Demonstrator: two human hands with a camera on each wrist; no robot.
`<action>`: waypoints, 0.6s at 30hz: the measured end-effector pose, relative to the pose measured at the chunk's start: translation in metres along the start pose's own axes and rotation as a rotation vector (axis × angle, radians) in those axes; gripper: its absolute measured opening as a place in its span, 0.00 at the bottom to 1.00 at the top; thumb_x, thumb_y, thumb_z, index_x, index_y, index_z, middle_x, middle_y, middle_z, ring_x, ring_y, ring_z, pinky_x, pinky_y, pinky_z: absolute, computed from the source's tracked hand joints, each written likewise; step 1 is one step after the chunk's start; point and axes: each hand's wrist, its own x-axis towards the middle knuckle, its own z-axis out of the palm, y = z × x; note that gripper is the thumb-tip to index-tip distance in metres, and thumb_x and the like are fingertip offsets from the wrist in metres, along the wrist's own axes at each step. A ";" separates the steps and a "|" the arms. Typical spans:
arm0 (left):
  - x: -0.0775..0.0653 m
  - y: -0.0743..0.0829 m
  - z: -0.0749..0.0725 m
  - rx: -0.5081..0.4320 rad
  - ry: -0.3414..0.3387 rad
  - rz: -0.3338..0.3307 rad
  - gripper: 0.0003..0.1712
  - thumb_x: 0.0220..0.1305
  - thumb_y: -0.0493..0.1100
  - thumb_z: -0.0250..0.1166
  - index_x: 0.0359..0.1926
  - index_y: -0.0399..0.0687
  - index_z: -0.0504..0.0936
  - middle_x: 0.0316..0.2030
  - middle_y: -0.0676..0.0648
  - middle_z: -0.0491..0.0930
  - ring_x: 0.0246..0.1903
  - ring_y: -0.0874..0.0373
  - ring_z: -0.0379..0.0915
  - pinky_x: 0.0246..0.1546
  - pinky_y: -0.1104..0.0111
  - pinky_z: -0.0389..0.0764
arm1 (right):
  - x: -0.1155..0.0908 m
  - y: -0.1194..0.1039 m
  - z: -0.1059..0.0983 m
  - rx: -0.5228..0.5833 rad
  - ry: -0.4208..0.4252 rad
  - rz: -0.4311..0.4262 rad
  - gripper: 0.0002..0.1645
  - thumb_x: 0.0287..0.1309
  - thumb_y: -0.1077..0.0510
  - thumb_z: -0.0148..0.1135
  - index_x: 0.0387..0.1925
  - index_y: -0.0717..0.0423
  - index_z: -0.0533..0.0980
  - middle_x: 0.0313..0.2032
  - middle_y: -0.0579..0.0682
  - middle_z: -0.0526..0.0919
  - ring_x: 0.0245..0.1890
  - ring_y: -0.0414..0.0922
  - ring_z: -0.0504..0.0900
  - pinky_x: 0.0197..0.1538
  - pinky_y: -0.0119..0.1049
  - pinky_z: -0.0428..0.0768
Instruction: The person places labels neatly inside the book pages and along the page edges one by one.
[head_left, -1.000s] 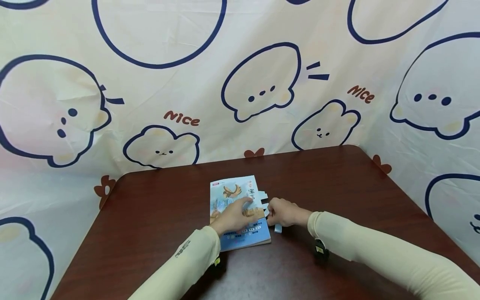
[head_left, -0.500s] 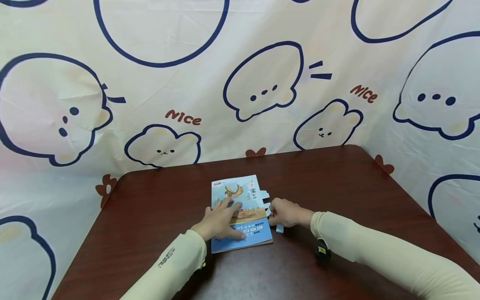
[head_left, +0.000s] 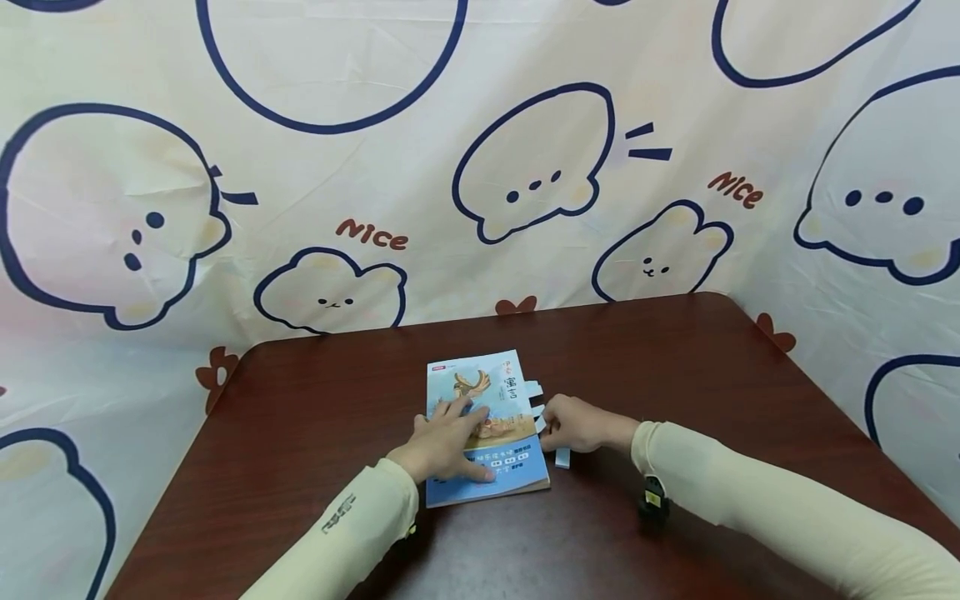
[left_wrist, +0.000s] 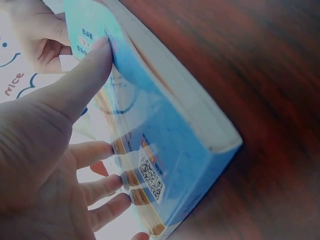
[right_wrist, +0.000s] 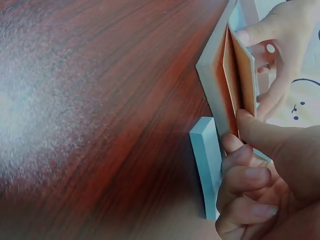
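Observation:
A blue paperback book (head_left: 504,429) with an illustrated cover lies on the table. My left hand (head_left: 444,444) rests on its cover, fingers spread and fairly straight; in the left wrist view its thumb presses the cover (left_wrist: 155,125). At the book's right edge, my right hand (head_left: 579,423) has curled fingers. The right wrist view shows its thumb and index finger pinching the edge of the raised pages (right_wrist: 242,75), with a gap beneath them. Beside that hand lies a pale blue block (right_wrist: 205,167). More pale blue pieces (head_left: 533,389) stand along the same edge, partly hidden.
The dark brown wooden table (head_left: 337,400) extends around the book on all sides. A white cloth backdrop (head_left: 420,192) with cartoon drawings hangs behind and beside it. Each forearm wears a pale sleeve, and a dark wrist camera (head_left: 654,500) shows under the right one.
My left hand has slid from the book's right half toward its left and lower part, fingers spreading. The right hand stays at the right edge. The view has shifted slightly.

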 end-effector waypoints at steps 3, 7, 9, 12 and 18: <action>0.000 -0.001 0.000 0.001 -0.002 0.001 0.56 0.50 0.67 0.77 0.76 0.56 0.65 0.78 0.43 0.56 0.75 0.38 0.53 0.63 0.35 0.62 | -0.002 -0.001 -0.004 0.010 0.007 -0.015 0.26 0.61 0.63 0.67 0.13 0.51 0.63 0.12 0.39 0.60 0.13 0.35 0.57 0.23 0.27 0.59; 0.001 -0.001 -0.001 0.006 -0.016 0.004 0.56 0.51 0.67 0.76 0.76 0.56 0.64 0.79 0.43 0.55 0.76 0.38 0.52 0.64 0.35 0.61 | -0.006 0.000 -0.010 -0.004 0.033 0.025 0.19 0.61 0.60 0.69 0.16 0.55 0.74 0.13 0.39 0.66 0.15 0.35 0.62 0.23 0.27 0.63; 0.001 -0.001 -0.001 0.009 -0.026 0.004 0.56 0.51 0.67 0.75 0.77 0.56 0.63 0.79 0.43 0.54 0.76 0.37 0.51 0.65 0.34 0.60 | -0.007 0.000 -0.013 -0.012 0.047 0.056 0.16 0.62 0.58 0.69 0.19 0.55 0.78 0.15 0.40 0.68 0.17 0.36 0.65 0.24 0.28 0.65; 0.001 -0.002 -0.001 0.012 -0.041 0.005 0.56 0.52 0.67 0.75 0.77 0.57 0.62 0.79 0.43 0.53 0.77 0.36 0.50 0.66 0.33 0.59 | -0.008 0.000 -0.015 -0.018 0.063 0.087 0.15 0.63 0.56 0.68 0.22 0.56 0.81 0.16 0.41 0.70 0.18 0.37 0.67 0.25 0.29 0.66; -0.001 -0.002 -0.001 0.016 -0.046 0.015 0.57 0.52 0.68 0.74 0.78 0.56 0.61 0.79 0.42 0.53 0.77 0.35 0.49 0.66 0.33 0.59 | -0.009 0.004 -0.017 -0.012 0.078 0.056 0.16 0.65 0.55 0.66 0.22 0.58 0.82 0.15 0.41 0.69 0.18 0.37 0.67 0.25 0.29 0.65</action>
